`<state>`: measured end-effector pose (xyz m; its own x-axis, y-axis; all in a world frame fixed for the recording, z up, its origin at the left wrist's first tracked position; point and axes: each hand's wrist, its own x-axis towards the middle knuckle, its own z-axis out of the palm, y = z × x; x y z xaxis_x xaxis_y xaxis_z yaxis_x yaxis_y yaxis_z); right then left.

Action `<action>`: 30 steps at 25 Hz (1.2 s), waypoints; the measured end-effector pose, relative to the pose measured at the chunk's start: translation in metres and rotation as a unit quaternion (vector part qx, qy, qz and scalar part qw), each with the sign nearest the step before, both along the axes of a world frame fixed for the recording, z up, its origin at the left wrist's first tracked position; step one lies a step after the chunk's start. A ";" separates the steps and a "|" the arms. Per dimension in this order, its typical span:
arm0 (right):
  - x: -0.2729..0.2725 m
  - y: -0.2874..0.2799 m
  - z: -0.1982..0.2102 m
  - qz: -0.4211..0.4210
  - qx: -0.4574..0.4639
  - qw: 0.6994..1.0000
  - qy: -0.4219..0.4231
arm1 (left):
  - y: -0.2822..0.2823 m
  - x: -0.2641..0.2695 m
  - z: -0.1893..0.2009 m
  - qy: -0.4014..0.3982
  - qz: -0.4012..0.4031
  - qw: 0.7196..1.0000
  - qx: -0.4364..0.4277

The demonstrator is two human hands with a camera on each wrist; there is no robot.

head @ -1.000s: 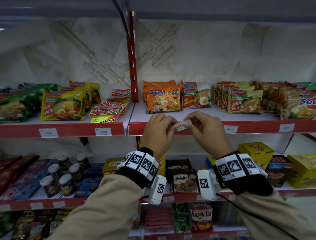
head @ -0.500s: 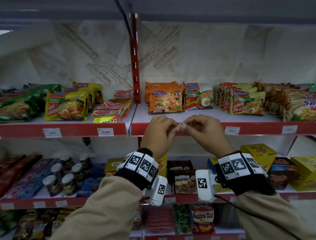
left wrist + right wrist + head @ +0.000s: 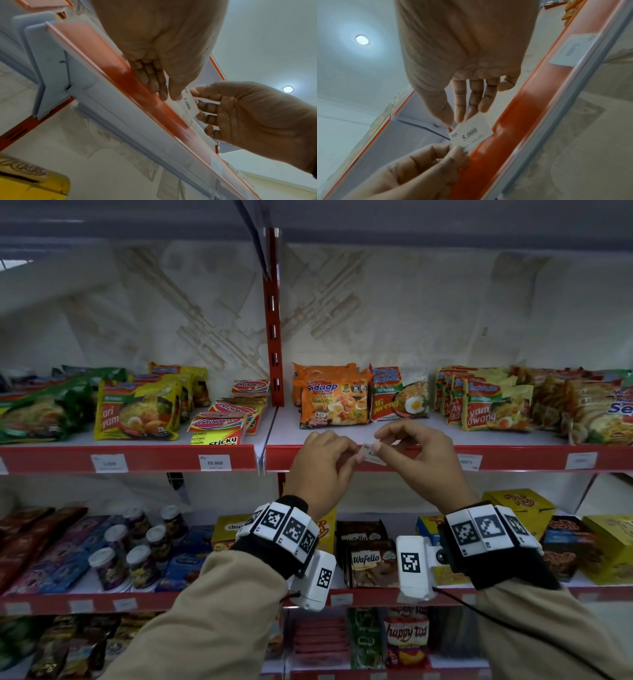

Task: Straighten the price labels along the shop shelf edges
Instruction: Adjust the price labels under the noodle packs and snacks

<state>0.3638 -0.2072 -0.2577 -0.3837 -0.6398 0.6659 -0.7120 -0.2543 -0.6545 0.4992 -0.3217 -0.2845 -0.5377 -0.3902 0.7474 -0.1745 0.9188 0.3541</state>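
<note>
Both hands, left hand [image 3: 322, 463] and right hand [image 3: 419, 460], pinch the tilted price label [image 3: 373, 455]; uneven pulling could crease it or pop it off the shelf edge [image 3: 513, 457].

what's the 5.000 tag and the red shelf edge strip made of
The 5.000 tag looks like thin matt white card or paper with black print; it stays flat where both hands pinch it. The red shelf edge strip looks like glossy plastic, given its bright sheen, though painted metal behind a clear cover is possible.

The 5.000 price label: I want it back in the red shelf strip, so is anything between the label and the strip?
Nothing visible: both hands pinch the 5.000 price label right against the bare red shelf strip.
</note>
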 end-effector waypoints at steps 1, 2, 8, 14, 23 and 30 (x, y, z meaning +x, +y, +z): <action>-0.002 0.001 -0.001 -0.001 0.025 1.000 0.013 | 0.000 0.000 0.000 0.003 -0.002 1.000 0.000; -0.003 0.002 -0.001 -0.007 0.047 0.998 0.032 | 0.000 0.001 0.001 0.003 -0.003 1.000 0.000; -0.002 -0.007 0.007 -0.059 0.019 0.992 0.111 | 0.002 0.013 0.002 -0.062 0.060 0.994 -0.065; 0.010 -0.025 0.010 -0.061 0.105 0.968 0.219 | -0.008 0.028 0.002 -0.046 0.097 0.994 -0.038; 0.011 -0.033 0.007 -0.045 0.048 0.976 0.207 | -0.012 0.026 0.001 -0.029 0.075 0.997 -0.013; 0.006 -0.028 0.002 -0.015 0.087 0.967 0.239 | -0.015 0.021 -0.001 -0.046 0.103 0.992 -0.061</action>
<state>0.3700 -0.2350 -0.2559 -0.0794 -0.7513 0.6551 -0.9492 -0.1437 -0.2798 0.5205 -0.3364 -0.2851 -0.5236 -0.4090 0.7474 -0.3899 0.8950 0.2167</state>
